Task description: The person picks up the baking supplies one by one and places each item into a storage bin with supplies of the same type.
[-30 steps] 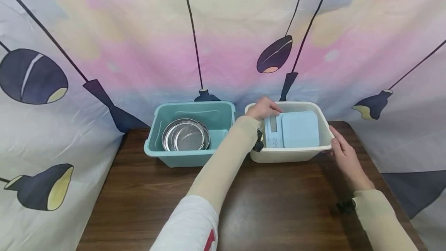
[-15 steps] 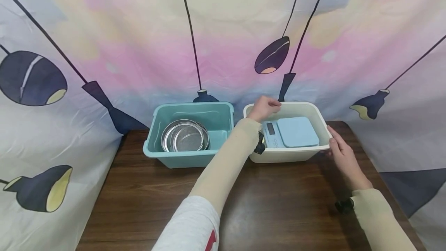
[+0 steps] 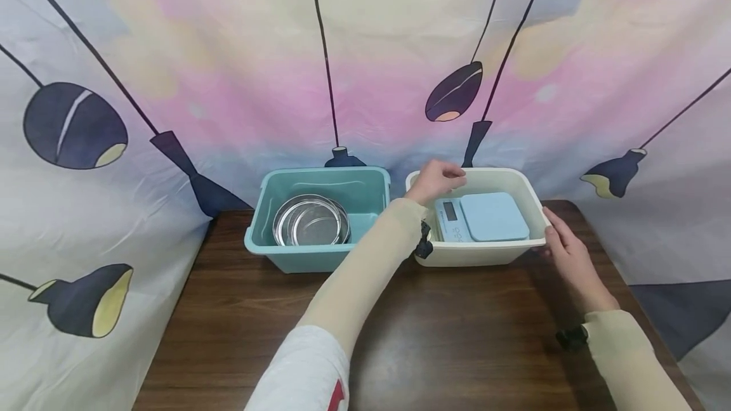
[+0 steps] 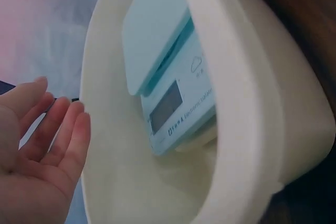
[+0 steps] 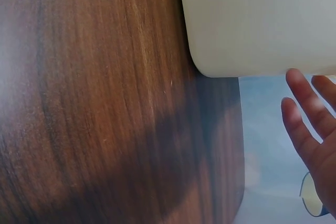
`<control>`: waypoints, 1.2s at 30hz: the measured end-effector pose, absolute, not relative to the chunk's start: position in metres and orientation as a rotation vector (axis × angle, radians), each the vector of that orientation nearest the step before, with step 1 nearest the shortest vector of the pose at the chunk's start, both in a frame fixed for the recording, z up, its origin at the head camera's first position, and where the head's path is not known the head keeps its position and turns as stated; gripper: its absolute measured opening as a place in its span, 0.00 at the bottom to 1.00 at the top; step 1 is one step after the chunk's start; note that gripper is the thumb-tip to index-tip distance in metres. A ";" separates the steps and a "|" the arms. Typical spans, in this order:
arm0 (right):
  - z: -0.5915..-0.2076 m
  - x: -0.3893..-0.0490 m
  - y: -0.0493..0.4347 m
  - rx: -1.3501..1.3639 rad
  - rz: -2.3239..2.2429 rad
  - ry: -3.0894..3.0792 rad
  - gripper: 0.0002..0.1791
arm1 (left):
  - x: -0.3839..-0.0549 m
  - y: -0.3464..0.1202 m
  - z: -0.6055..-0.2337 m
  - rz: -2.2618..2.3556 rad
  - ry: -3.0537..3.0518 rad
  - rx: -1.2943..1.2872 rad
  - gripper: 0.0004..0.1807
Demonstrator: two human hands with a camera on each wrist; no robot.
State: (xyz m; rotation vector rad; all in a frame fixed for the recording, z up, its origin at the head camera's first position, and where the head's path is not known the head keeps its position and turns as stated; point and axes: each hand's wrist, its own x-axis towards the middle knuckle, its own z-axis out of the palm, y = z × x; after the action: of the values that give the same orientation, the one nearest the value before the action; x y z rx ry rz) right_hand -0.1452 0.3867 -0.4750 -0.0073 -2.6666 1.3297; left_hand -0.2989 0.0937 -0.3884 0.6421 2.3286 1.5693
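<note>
A light blue kitchen scale [image 3: 493, 216] lies in a white bin [image 3: 468, 254] on the right; its flat platform and small display show. In the left wrist view the scale [image 4: 176, 106] sits slanted, with something pale partly hidden under it. My left hand [image 3: 436, 181] hovers over the bin's back left, fingers loosely bent; the left wrist view shows that hand [image 4: 44, 150] apart from the scale and holding nothing. My right hand [image 3: 571, 262] rests against the bin's right end at the rim. Fairly straight fingers [image 5: 304, 106] touch the bin's outer wall in the right wrist view.
Left of the white bin stands a teal bin [image 3: 308, 263] holding several round metal sieves [image 3: 311, 221]. Both bins are at the back of a dark wooden table [image 3: 434, 335], against a patterned cloth [image 3: 257, 81]. My left forearm crosses in front of the gap between them.
The scale has dropped from my left hand and settled lower in the white bin. My left hand has let go and stays above it. The right hand keeps its place at the rim.
</note>
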 end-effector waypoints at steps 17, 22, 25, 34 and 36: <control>-0.476 -0.144 0.385 0.012 1.226 -2.676 0.30 | -0.260 0.052 -0.364 1.580 2.508 0.822 0.16; -0.476 -0.145 0.383 0.000 1.210 -2.677 0.30 | -0.243 0.029 -0.366 1.524 2.503 0.798 0.18; -0.477 -0.144 0.382 -0.009 1.206 -2.676 0.30 | -0.231 0.016 -0.368 1.495 2.478 0.810 0.19; -0.478 -0.141 0.376 -0.020 1.198 -2.651 0.30 | -0.190 -0.019 -0.373 1.437 2.465 0.895 0.19; -0.478 -0.139 0.376 -0.038 1.175 -2.656 0.31 | -0.182 -0.027 -0.376 1.417 2.454 0.923 0.20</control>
State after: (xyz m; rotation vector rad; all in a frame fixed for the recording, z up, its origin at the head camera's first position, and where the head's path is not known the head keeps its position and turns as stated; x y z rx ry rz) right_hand -0.1393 0.3756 -0.4783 -0.0381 -2.6561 1.1753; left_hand -0.1823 -0.0274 -0.3760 0.9234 2.4543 1.4166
